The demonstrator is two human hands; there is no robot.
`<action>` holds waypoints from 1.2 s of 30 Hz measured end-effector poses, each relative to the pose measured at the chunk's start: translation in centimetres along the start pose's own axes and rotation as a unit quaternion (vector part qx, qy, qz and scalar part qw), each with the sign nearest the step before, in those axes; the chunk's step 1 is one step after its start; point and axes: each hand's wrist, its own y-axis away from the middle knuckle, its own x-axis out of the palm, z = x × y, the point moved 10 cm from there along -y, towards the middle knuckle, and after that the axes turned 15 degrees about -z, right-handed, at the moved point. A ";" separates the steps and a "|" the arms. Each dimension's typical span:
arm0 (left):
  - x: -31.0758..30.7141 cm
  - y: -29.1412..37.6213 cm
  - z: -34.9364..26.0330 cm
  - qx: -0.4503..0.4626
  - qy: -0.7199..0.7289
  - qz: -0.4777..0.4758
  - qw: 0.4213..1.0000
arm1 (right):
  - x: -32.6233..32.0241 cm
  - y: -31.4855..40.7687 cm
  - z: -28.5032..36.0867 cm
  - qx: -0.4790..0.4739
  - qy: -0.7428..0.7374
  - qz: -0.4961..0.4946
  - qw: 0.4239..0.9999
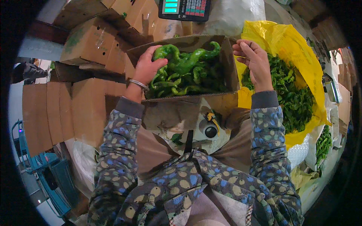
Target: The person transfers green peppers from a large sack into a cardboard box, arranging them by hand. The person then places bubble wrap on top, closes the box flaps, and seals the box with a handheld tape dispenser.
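Note:
Long green peppers (183, 63) fill much of an open cardboard box (192, 97) in front of me. My left hand (149, 63) is at the box's left side, its fingers and thumb around the end of a large curled green pepper (168, 53). Over the box's right edge my right hand (253, 58) is raised with its fingers curled towards the thumb; whether something small is between them cannot be told. Right of the box, a yellow plastic sack (306, 66) stands open, holding many smaller green peppers (294, 99).
Cardboard boxes (87, 42) are stacked at the left. A digital scale's panel (183, 10) is beyond the box, beside a white sack (234, 17). Another bag of green peppers (324, 144) lies at the far right. A teal machine or cart (53, 180) stands at the lower left.

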 end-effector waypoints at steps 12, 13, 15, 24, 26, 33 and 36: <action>4.5 1.4 2.2 -0.030 -0.062 0.062 0.996 | -0.1 -0.2 -0.3 0.001 0.004 0.018 1.000; 4.7 1.9 3.0 -0.066 -0.110 0.089 0.988 | 0.2 -0.2 -0.3 -0.002 0.008 0.025 1.000; 3.8 2.3 3.3 -0.111 -0.113 0.102 0.982 | 0.7 -0.1 -0.3 -0.006 0.020 0.033 0.999; -6.1 -2.1 2.8 -0.104 -0.011 -0.068 0.992 | 5.5 0.5 -1.7 -0.050 0.147 0.081 0.985; -4.3 -2.2 1.5 0.007 -0.021 0.018 1.000 | 7.7 0.9 -1.8 -0.102 0.198 0.113 0.968; -2.3 -0.1 4.1 0.068 -0.294 0.162 0.940 | 14.1 3.9 -2.1 -0.261 0.258 0.221 0.904; -0.1 1.5 4.8 0.102 -0.308 0.233 0.917 | 17.2 6.9 -5.8 -0.269 0.357 0.350 0.823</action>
